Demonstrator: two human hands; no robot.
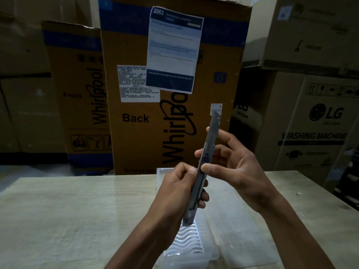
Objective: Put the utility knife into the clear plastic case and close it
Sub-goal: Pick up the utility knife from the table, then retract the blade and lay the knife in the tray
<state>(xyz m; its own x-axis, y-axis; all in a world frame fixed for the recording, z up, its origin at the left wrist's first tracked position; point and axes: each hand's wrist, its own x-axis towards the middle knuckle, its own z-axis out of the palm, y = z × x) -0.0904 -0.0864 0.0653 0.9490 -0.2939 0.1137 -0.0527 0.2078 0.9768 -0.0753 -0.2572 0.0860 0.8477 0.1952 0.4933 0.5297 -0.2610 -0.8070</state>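
Observation:
I hold a grey utility knife [206,158] nearly upright above the table, its blade extended at the top. My left hand [175,193] is wrapped around the lower handle. My right hand [231,164] touches the middle of the handle, thumb on the slider, fingers spread behind it. Under my hands the clear plastic case [191,243] lies on the table with a wavy white insert; its far end [162,171] shows beyond my left hand. My arms hide much of the case, so I cannot tell how its lid stands.
The pale wood-grain table [68,216] runs to a far edge just behind the case. Large cardboard appliance boxes [139,117] stand close behind it, with more boxes stacked at the right [310,123] and left [23,105]. The room is dim.

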